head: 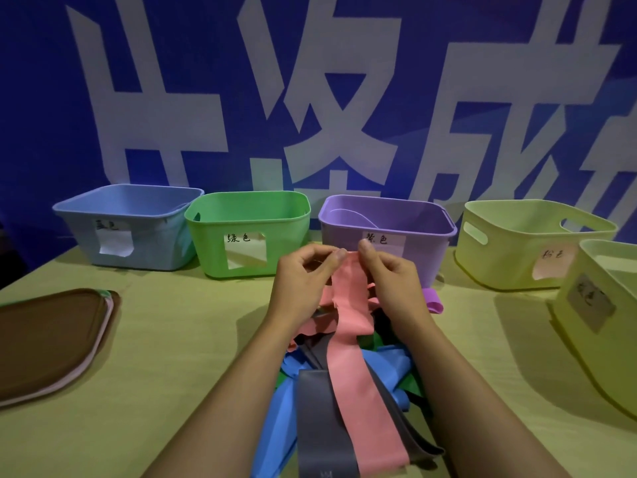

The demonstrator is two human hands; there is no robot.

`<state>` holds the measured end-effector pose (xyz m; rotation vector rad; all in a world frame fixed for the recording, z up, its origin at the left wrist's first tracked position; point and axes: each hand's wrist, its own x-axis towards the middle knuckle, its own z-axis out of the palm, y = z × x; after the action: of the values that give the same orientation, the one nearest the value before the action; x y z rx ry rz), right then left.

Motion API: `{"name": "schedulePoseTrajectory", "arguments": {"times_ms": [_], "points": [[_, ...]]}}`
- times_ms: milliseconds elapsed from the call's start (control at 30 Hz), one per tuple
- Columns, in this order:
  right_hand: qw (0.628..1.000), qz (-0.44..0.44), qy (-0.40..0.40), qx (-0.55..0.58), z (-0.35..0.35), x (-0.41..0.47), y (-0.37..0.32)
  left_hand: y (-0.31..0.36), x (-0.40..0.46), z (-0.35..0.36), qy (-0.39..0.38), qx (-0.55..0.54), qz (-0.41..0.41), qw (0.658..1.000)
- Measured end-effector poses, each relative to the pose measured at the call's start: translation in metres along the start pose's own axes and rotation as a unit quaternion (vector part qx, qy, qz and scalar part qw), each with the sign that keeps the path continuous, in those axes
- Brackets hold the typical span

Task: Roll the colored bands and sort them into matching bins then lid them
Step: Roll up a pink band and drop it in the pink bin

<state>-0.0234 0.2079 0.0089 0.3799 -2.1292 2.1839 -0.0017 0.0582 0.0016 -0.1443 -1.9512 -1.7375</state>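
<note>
Currently both hands are pinching the far end of a pink band point(348, 343), raised just above the table point(179, 339). Left hand point(303, 281): thumb and forefinger are closing together on the band's top left corner, other fingers curling loosely beneath. Right hand point(393, 281): thumb and fingertips are clamping the top right corner, just beside the left fingertips. From the fingers the pink band is trailing down and toward the person, lying over a heap of bands point(348, 401), blue, grey, green and pink, sitting between the forearms. A purple band point(432, 300) is peeking out just right of the right hand, touching the table. Directly beyond the fingertips a purple bin point(389, 219) is standing open, a curved strip showing inside. Left of the fingers, a green bin point(248, 232) and, farther left, a blue bin point(127, 225), both open. Right of the fingers, two pale yellow bins point(531, 243) point(599, 319), the nearer one partly cut off by the frame edge. Well left of the left hand, a stack of lids point(51, 339) is lying flat, brown one uppermost. Each bin is carrying a paper label; writing too small to read surely.
</note>
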Motion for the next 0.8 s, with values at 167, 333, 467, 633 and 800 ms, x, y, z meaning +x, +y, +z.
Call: {"name": "schedulePoseTrajectory", "arguments": {"times_ms": [167, 333, 467, 633, 800], "points": [[1.0, -0.028, 0.004, -0.007, -0.0013, 0.0021, 0.0037, 0.001, -0.0003, 0.0013, 0.0, -0.017, 0.001, 1.0], [0.998, -0.059, -0.004, 0.002, -0.0009, 0.0029, 0.0052, 0.0012, -0.0002, 0.001, 0.007, -0.034, 0.008, 0.999], [0.996, -0.092, -0.017, 0.005, -0.0015, 0.0023, 0.0039, 0.0038, -0.0008, 0.0017, 0.008, -0.043, 0.014, 0.999], [0.993, -0.118, -0.015, 0.005, -0.0021, 0.0026, 0.004, 0.0059, -0.0012, 0.0019, 0.009, -0.052, 0.006, 0.999], [0.993, -0.12, -0.009, 0.005, -0.0032, 0.0019, 0.0036, 0.0074, -0.0029, 0.0031, 0.012, -0.056, -0.031, 0.998]]}}
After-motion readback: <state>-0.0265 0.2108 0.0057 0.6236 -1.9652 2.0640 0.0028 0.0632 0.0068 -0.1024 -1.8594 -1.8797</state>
